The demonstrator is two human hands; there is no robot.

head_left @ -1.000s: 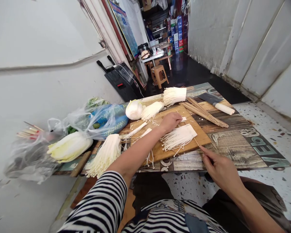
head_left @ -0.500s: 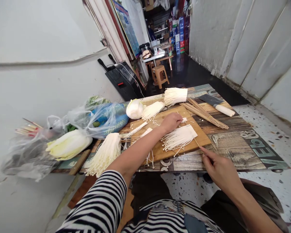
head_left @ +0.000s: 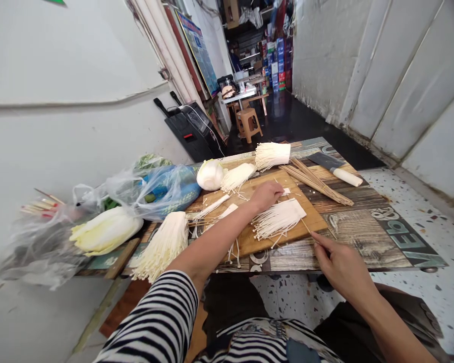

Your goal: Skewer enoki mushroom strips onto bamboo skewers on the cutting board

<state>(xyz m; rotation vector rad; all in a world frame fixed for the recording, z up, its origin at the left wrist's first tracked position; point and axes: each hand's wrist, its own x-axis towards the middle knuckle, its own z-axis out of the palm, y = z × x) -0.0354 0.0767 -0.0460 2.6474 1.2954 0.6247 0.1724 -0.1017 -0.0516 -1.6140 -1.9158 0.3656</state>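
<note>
My right hand (head_left: pixel 342 264) pinches a thin wooden skewer (head_left: pixel 307 228) at the near right edge of the cutting board (head_left: pixel 318 222). The skewer's far end meets the cut base of a flat bunch of enoki mushrooms (head_left: pixel 279 218) on the board. Just beyond that bunch, my left hand (head_left: pixel 267 195) is closed, its fingertips at a small white piece of enoki (head_left: pixel 286 191). The fingers partly hide this piece. Thin strips of enoki (head_left: pixel 214 205) and more skewers lie on the board's left side, partly behind my left forearm.
A bundle of skewers (head_left: pixel 318 184) and a cleaver (head_left: pixel 335 169) lie at the right. Enoki bunches (head_left: pixel 273 155) surround the board. Further left are a round white vegetable (head_left: pixel 211 175), a napa cabbage (head_left: pixel 106 229) and plastic bags (head_left: pixel 168 189). A stool (head_left: pixel 248 125) stands beyond the table.
The view has tipped slightly, so the table sits a little lower. Both hands keep almost the same place over the board, and the skewer still meets the enoki bunch.
</note>
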